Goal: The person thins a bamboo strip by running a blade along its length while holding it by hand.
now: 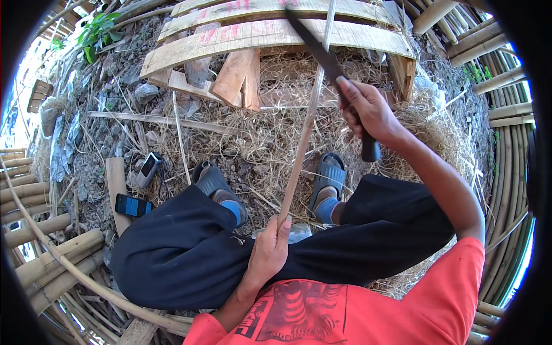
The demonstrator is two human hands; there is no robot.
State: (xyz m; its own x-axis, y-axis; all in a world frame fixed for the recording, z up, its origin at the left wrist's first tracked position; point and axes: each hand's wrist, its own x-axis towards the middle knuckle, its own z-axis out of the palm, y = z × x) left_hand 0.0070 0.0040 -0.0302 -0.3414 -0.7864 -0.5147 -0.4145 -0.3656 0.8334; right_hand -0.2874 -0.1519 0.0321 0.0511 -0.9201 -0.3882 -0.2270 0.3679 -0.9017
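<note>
My left hand is closed around the near end of a long, thin bamboo strip, just above my lap. The strip slants up and away between my feet, and its far end crosses over a wooden pallet. In my right hand is a large knife with a long dark blade and a dark handle. Its blade points to the upper left and crosses the strip near the pallet's front slat; whether they touch I cannot tell.
Wood shavings cover the stony ground around my sandalled feet. At left lie a phone, a small boxy device and a short board. Bamboo poles line the right side, with more bamboo at lower left.
</note>
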